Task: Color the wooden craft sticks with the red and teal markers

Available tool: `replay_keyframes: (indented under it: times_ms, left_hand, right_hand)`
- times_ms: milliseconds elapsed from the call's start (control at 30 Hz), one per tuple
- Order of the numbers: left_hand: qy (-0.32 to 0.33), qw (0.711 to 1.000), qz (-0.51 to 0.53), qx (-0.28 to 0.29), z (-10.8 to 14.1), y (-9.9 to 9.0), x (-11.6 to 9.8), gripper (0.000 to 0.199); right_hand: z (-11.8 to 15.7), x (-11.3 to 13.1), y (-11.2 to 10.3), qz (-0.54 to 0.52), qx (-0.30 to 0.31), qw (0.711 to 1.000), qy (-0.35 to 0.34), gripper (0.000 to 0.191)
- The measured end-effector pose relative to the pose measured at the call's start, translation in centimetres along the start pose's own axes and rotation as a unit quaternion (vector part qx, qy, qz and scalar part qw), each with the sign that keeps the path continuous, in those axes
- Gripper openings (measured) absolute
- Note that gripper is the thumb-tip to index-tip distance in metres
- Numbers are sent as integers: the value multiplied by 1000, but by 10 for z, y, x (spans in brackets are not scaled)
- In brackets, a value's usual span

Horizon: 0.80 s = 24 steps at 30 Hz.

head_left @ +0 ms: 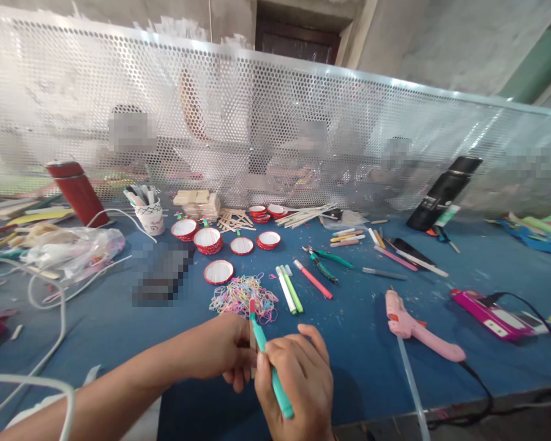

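My left hand (232,349) is closed around a small flat wooden stick (253,331) whose upper end is red. In my right hand (296,383) is a teal marker (275,376), its tip against the stick near the red end. Just beyond my hands lies a pile of colourful rubber bands (245,297). White and green markers (288,289) and a red marker (313,279) rest to the right of the pile. Red-rimmed round lids (218,272) sit behind it, some in stacks.
A pink glue gun (422,334) with a cord lies right, near a magenta power bank (491,315). Green-handled pliers (324,262) lie mid-table. Farther back stand a red bottle (78,193), a cup of pens (149,217) and a black bottle (443,193). White cables (57,318) cross the left.
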<state>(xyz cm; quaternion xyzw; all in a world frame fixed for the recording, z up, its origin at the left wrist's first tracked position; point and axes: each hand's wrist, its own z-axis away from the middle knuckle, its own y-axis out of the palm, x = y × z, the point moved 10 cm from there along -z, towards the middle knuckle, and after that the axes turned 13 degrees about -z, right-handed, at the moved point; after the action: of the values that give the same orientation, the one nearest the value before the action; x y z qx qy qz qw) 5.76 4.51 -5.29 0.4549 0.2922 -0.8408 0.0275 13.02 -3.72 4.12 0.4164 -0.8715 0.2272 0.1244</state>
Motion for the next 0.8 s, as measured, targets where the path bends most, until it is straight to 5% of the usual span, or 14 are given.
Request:
replay_keyframes:
  times_ms: [600,800]
  left_hand:
    - [-9,1000,4,-13,2,-2,0,16]
    - [7,1000,15,-13,2,0,1,18]
  right_hand:
    - [4,-5,3,-3,-16,1000,-12,10]
    - [6,-2,-3,-18,-72,996,-39,12]
